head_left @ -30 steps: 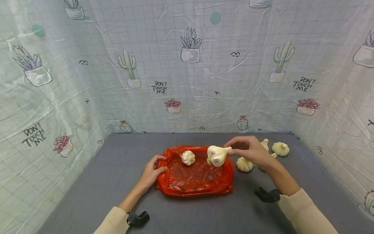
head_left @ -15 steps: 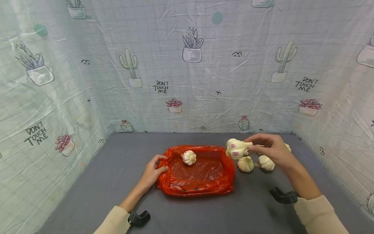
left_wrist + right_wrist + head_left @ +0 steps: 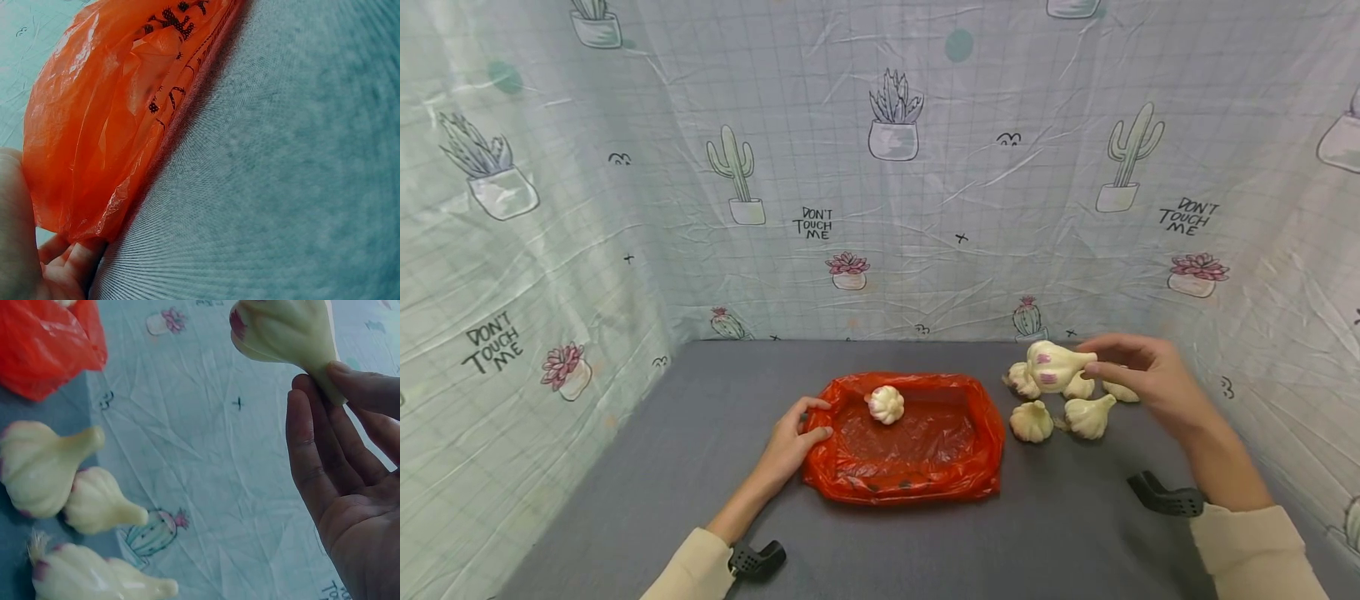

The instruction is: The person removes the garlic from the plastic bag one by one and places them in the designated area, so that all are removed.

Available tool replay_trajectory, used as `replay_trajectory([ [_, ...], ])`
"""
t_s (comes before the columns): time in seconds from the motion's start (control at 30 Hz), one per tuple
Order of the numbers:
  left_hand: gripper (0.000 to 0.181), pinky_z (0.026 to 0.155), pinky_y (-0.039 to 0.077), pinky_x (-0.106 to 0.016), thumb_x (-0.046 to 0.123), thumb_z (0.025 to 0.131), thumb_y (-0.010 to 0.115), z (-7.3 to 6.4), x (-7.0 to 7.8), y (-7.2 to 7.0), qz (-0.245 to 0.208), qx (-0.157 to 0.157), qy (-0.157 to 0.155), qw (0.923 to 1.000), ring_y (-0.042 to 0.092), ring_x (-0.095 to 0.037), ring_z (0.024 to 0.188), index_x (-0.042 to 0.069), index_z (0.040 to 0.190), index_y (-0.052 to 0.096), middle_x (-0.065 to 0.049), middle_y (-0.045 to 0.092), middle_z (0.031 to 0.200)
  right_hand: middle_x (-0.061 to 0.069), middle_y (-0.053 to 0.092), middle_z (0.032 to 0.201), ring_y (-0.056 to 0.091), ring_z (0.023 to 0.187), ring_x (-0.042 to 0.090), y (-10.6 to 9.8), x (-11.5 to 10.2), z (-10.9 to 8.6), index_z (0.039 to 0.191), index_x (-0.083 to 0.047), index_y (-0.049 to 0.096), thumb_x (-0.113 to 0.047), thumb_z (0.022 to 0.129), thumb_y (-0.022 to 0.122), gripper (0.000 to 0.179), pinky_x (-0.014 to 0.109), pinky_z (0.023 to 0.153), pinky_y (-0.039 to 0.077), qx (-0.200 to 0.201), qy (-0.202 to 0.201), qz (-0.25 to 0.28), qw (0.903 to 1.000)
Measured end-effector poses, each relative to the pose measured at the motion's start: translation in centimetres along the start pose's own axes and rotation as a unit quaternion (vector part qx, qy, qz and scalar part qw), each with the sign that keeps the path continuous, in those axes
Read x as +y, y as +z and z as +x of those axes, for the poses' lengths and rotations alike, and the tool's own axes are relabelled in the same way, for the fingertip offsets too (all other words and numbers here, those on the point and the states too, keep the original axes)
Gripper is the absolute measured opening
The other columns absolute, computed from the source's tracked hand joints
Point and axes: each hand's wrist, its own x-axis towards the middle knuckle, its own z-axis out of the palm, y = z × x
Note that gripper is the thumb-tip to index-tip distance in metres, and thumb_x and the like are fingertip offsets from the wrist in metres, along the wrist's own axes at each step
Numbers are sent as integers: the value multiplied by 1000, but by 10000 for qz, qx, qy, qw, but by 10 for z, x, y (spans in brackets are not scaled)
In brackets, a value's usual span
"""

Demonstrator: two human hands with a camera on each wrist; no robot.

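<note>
My right hand [image 3: 1150, 375] pinches a pale garlic bulb [image 3: 1054, 367] with purple patches by its stem, between thumb and fingertips. In the right wrist view this bulb [image 3: 284, 331] is held up with its stem pointing down into the fingers. My left hand [image 3: 790, 440] grips the left end of a red plastic bag [image 3: 910, 492], which stands wide open in a rectangular shape. The thumb lies over its rim and the other fingers show below the film in the left wrist view. One garlic bulb [image 3: 886, 404] lies inside, toward the back left.
Several more garlic bulbs [image 3: 1088, 417] lie on the grey table [image 3: 925, 550] to the right of the bag, below the held bulb. A printed curtain [image 3: 955, 167] with cactus drawings encloses the back and both sides.
My right hand has carried the held garlic bulb from over the bag to the right and slightly up, over the loose bulbs. My left hand keeps its place on the bag.
</note>
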Motion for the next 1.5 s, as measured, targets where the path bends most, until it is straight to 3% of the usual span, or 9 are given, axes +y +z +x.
replay_trajectory([
  [0.17, 35, 68, 60, -30, 10, 96, 68, 0, -1, 0, 15, -38, -8, 10000, 70, -16, 84, 12, 130, 60, -23, 69, 117, -7, 77, 110, 71, 97, 9, -12, 3, -3, 123, 7, 68, 17, 95, 56, 32, 19, 86, 55, -3, -31, 175, 9998],
  [0.43, 35, 67, 60, -31, 9, 94, 69, 1, -1, -1, 14, 16, -15, 10000, 70, -16, 82, 15, 128, 62, -20, 71, 114, -5, 78, 107, 73, 95, 10, -26, 4, -11, 119, 8, 68, 19, 94, 55, 31, 19, 83, 55, 180, -91, 240, 9995],
  [0.77, 36, 66, 60, -30, 9, 94, 70, -4, -2, -2, 23, -4, -29, 10000, 70, -16, 81, 11, 129, 61, -23, 70, 112, -4, 78, 106, 70, 93, 9, -46, 18, -25, 119, 8, 68, 19, 94, 54, 31, 20, 79, 56, 433, 129, 175, 9988],
  [1.0, 34, 67, 60, -32, 9, 95, 68, -2, 0, -1, 19, 10, -63, 10000, 71, -17, 81, 15, 128, 62, -21, 71, 111, -7, 78, 107, 71, 94, 7, -65, 26, -33, 120, 8, 68, 16, 94, 59, 29, 18, 79, 57, 748, 409, -239, 9961],
  [1.2, 34, 66, 61, -32, 9, 95, 68, -1, 2, -1, 20, 14, -60, 10000, 70, -19, 82, 15, 128, 62, -21, 70, 112, -9, 78, 106, 72, 91, 8, -81, 33, -39, 119, 4, 71, 15, 94, 59, 29, 17, 78, 57, 860, 600, -272, 9941],
  [1.5, 34, 66, 60, -32, 9, 95, 68, 0, 1, 0, 62, 6, -48, 10000, 70, -18, 82, 15, 128, 62, -20, 71, 111, -6, 78, 107, 74, 89, 9, -97, 45, -49, 120, 4, 70, 17, 96, 54, 32, 19, 78, 59, 783, 612, 309, 9946],
])
